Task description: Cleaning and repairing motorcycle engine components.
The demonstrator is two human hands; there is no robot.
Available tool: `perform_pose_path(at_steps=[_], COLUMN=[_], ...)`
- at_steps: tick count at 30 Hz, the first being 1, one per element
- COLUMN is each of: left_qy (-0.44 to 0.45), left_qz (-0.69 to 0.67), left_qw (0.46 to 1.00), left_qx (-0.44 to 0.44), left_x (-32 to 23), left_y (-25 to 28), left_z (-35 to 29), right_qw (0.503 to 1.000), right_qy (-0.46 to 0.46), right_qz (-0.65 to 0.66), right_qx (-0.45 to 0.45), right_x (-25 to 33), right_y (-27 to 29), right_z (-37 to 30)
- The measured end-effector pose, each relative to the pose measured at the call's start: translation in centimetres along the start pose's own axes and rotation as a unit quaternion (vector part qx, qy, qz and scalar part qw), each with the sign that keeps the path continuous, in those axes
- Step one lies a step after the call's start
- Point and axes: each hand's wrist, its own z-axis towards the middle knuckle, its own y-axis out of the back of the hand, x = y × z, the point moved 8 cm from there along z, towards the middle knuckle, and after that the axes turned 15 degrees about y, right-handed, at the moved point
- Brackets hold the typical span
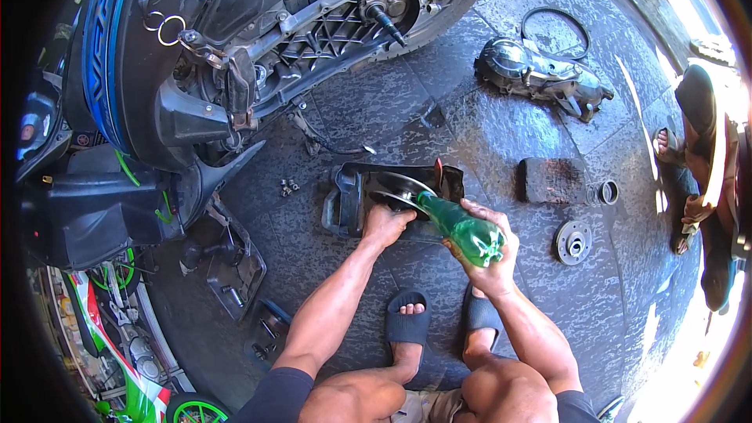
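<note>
My left hand (384,227) has its fingers closed round the lower edge of a round metal disc (401,183), which is held tilted above a black tray (340,211). In my right hand (500,257) is a green plastic bottle (456,223), gripped round its body. The bottle leans with its neck toward the disc and its base toward me. Whether liquid is coming out cannot be made out. A reddish, narrow piece (439,166) sticks up at the tray's far side. My hands partly hide the tray's near edge.
A blue scooter (227,70) with exposed engine parts stands far left. Right of it lie an engine cover (540,74), a belt (583,25), a dark block (552,180), a spring (607,192) and a round metal plate (573,243). Another person (705,149) is at the right.
</note>
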Motion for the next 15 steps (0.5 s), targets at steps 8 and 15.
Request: perform_pose_path(at_steps=[8,15], left_qy=[0.122,0.252], left_qz=[-0.188,-0.39], left_qw=[0.965,0.846], left_qx=[0.138,0.263], left_x=[-0.3,0.4], left_y=[-0.6,-3.2], left_z=[-2.5,-3.4], right_qw=[0.985,0.945], right_qy=[-0.135,-0.186], right_qz=[0.061,0.186], right_qx=[-0.094,-0.196], right_x=[-2.4,-2.7], right_y=[2.5,3.0], right_z=[-0.1,-1.6])
